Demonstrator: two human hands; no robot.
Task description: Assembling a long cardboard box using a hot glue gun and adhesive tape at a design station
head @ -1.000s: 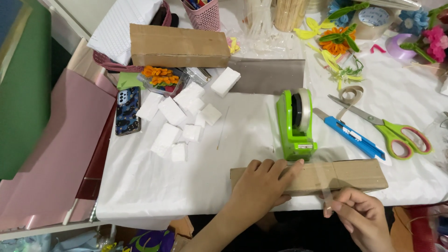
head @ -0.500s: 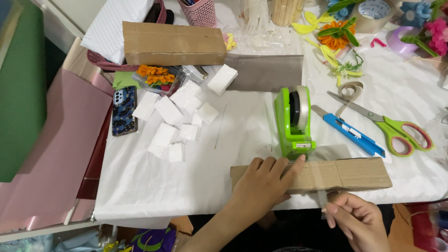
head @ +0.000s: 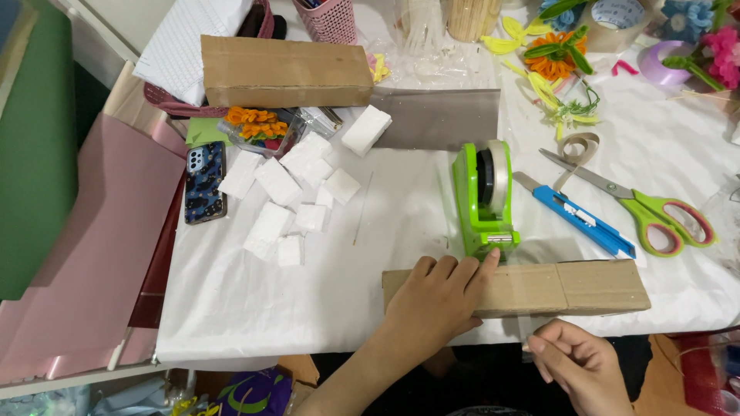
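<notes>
the left hand (head: 435, 304) lies flat, fingers spread, pressing one long brown cardboard box (head: 570, 287) at the table's near edge. the right hand (head: 580, 366), below the box, pinches something too thin to tell. just behind stands one green plastic tape dispenser (head: 483, 199); about ten white foam blocks (head: 287, 192) lie scattered; one pink mesh basket (head: 330, 19) holds pens.

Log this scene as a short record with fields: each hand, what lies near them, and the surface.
Left hand: left hand flat on the cardboard strip, fingertips by the tape dispenser
Right hand: right hand curled at the table edge, just below the strip; whether it pinches anything cannot be told
Nearby: blue cutter, green scissors, white foam blocks
Surface: white table cover
</notes>
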